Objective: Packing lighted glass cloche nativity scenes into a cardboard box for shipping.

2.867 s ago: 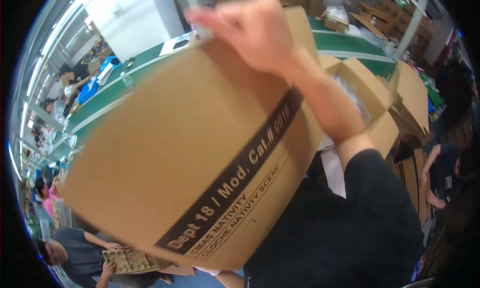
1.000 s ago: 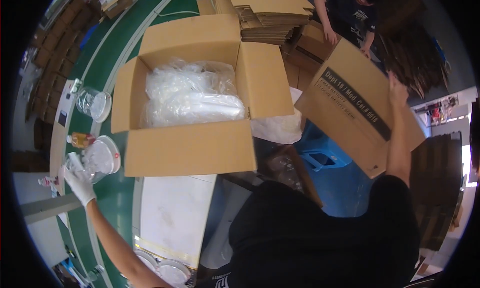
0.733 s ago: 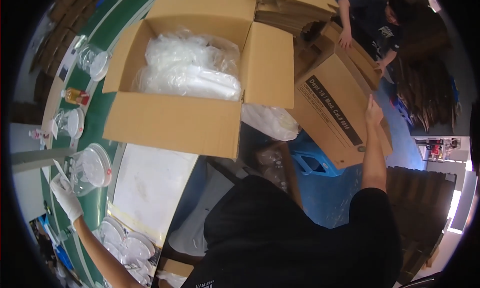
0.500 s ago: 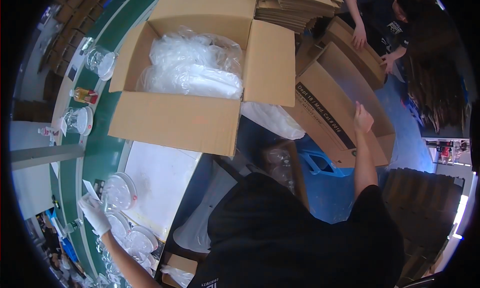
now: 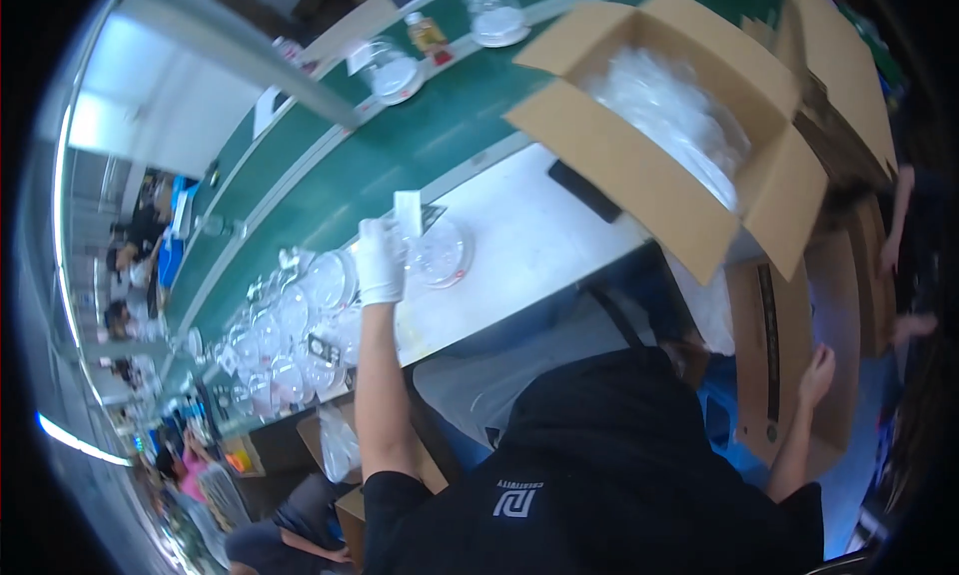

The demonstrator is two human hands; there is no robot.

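My left hand (image 5: 381,265), in a white glove, is closed at the narrow end of a clear dome-shaped container (image 5: 441,253) with a round rim. The fingertips are partly hidden and blurred. A small white card (image 5: 408,213) stands up beside this hand. Several similar clear containers (image 5: 290,320) crowd the work surface to its left. My bare right hand (image 5: 817,377) is curled over the upper edge of a tall, open cardboard box (image 5: 751,350) at the lower right, which bears a dark printed band.
An open carton (image 5: 604,165) holds clear plastic bags (image 5: 671,115). Further domes (image 5: 392,73) and a drink bottle (image 5: 428,37) stand on the green conveyor (image 5: 460,100). A blue stool (image 5: 721,405) is under the tall box. Another person's hand (image 5: 889,255) is at the far right.
My view has swung left, so the carton and tall box appear farther right. My left hand stays by the same dome and card; my right hand stays at the tall box's edge.
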